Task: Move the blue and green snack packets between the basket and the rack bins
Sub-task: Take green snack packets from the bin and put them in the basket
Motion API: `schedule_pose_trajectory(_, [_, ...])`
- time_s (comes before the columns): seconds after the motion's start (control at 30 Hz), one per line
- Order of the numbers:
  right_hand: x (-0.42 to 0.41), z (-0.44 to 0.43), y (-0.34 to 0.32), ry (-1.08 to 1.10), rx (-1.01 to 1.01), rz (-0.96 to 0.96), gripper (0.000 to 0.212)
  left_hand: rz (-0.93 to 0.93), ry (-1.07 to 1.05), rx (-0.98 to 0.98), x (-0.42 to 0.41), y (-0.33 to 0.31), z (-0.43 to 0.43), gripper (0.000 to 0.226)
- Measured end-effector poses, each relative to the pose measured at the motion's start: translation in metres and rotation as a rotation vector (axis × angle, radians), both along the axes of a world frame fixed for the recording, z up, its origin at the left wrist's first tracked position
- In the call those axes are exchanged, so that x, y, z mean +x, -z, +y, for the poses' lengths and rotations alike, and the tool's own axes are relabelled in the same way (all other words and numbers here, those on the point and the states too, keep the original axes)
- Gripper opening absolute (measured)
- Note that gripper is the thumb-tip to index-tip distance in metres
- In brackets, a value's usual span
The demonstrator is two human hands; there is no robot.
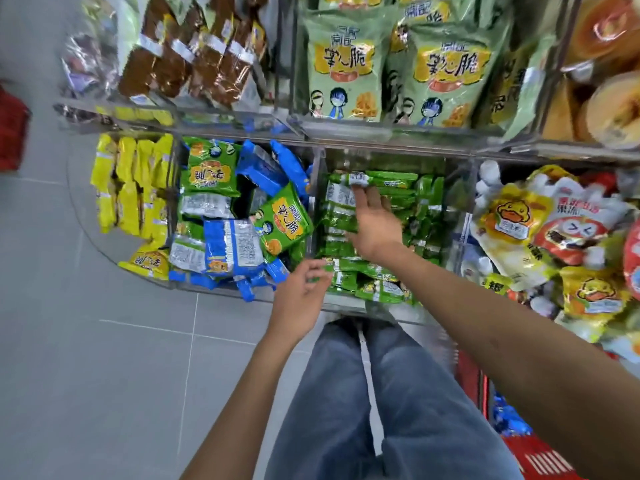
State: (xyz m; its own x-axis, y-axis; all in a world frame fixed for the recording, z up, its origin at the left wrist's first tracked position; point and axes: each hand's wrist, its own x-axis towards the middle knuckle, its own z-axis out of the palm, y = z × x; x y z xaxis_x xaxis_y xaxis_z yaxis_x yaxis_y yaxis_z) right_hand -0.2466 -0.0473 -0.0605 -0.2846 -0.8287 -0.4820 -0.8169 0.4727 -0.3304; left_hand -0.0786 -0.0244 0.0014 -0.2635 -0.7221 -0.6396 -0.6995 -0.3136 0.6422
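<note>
At the far left edge a red basket [12, 133] stood on the floor, well apart from the rack. Yellow packets [131, 188] filled the leftmost low bin. In the next bin [175, 271], blue packets [232, 247] and green packets [211, 171] lay jumbled together, some face up, some showing their backs. The left hand [301, 292] hovered at the front edge of the rack, fingers loosely curled and holding nothing, its fingertips just beside the nearest packet of the green bin [346, 306]. That bin held only green packs [415, 206], stacked on edge in rows. The right hand [374, 223] reached over them with fingers stretched out and relaxed, the tips touching a pack near the back; blur hid any firmer grip. Duck pouches [519, 220] lay further right. At the lower right, a second basket [540, 455] held more blue packs [509, 417].
</note>
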Motion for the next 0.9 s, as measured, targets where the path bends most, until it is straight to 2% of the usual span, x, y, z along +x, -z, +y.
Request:
schedule_pose_trajectory(0.13, [-0.008,-0.005,0.001,0.006,0.069,-0.052,0.086,0.023,-0.036,0.037,0.003,-0.002,0.003,0.014])
schedule_pose_trajectory(0.2, [-0.013,-0.003,-0.008,0.105,0.089,-0.164,0.083,0.03,-0.066,0.051,0.001,-0.005,0.001,0.015])
schedule_pose_trajectory(0.27, [-0.015,0.003,-0.024,0.323,0.076,-0.393,0.065,0.04,-0.106,0.055,-0.001,-0.008,-0.001,0.016])
schedule_pose_trajectory(0.4, [-0.01,0.025,-0.062,0.788,0.143,-1.118,0.02,0.127,-0.249,0.068,-0.012,-0.019,-0.003,0.02])
schedule_pose_trajectory(0.5, [-0.004,0.046,-0.082,0.837,0.151,-1.441,0.017,0.216,-0.393,0.101,-0.021,-0.03,-0.006,0.033])
schedule_pose_trajectory(0.63, [0.011,0.068,-0.101,0.82,0.2,-1.499,0.022,0.272,-0.457,0.211,-0.023,-0.037,-0.006,0.022])
schedule_pose_trajectory(0.73, [0.02,0.075,-0.106,0.724,0.202,-1.472,0.019,0.296,-0.563,0.293,-0.018,-0.04,0.001,0.048])
schedule_pose_trajectory(0.9, [0.032,0.081,-0.104,0.723,0.157,-1.282,0.014,0.412,-0.705,0.258,0.003,-0.04,0.014,0.02])
